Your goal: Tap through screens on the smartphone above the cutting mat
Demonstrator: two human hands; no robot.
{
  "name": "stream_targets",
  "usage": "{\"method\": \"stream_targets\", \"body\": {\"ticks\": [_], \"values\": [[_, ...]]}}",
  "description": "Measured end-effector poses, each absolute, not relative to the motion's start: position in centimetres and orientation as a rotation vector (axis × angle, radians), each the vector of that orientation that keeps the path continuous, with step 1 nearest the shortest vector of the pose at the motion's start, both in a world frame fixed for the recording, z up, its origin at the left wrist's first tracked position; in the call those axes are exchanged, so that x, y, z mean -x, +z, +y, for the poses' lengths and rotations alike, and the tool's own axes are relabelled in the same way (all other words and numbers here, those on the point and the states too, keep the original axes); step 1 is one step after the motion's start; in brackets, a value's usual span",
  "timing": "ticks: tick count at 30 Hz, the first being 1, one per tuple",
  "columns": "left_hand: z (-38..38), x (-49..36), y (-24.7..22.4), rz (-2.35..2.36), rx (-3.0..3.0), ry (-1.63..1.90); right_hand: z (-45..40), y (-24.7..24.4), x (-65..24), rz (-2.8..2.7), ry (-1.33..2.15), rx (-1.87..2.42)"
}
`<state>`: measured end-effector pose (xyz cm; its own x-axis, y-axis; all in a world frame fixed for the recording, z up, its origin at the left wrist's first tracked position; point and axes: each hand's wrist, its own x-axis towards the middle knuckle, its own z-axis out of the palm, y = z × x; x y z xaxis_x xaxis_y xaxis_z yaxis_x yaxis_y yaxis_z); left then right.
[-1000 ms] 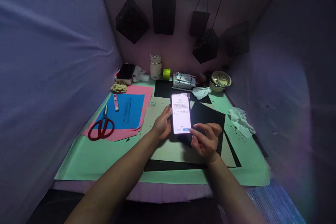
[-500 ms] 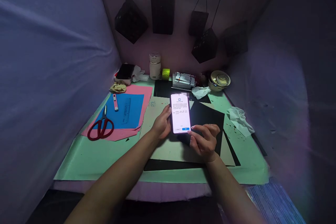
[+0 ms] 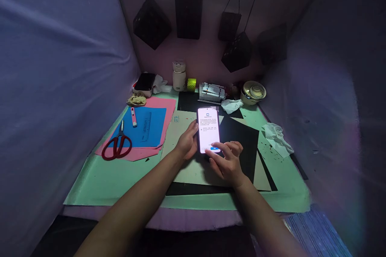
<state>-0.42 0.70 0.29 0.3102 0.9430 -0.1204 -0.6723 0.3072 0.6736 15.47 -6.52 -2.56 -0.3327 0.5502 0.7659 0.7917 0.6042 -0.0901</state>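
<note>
A lit smartphone (image 3: 208,130) stands upright over the middle of the desk, its screen showing text and a blue button low down. My left hand (image 3: 188,142) grips its left edge, the thumb along the side. Across the lower screen reach the thumb and index finger of my right hand (image 3: 229,160), fingers apart and holding nothing. Whether a fingertip touches the glass I cannot tell. Beneath the phone lie a grey board (image 3: 189,172) and black card sheets (image 3: 241,140).
Red-handled scissors (image 3: 117,146), a pink cutter (image 3: 133,117) and a clear ruler (image 3: 146,126) lie on blue paper (image 3: 157,128) at left. Along the back stand a white bottle (image 3: 179,78), yellow tape (image 3: 191,84), a box of pens (image 3: 212,91) and a lidded bowl (image 3: 253,92). Dark boxes (image 3: 188,14) hang above.
My right hand has moved left, so its thumb and index finger now overlap the lower screen. My left hand still holds the phone. The whole view has shifted very slightly.
</note>
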Motion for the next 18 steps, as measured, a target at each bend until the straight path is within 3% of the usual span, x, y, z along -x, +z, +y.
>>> {"method": "stream_targets", "body": {"ticks": [18], "values": [[0.90,0.49,-0.37,0.543,-0.596,1.152,-6.73,-2.38,-15.42,-1.960,-0.394,1.037]]}}
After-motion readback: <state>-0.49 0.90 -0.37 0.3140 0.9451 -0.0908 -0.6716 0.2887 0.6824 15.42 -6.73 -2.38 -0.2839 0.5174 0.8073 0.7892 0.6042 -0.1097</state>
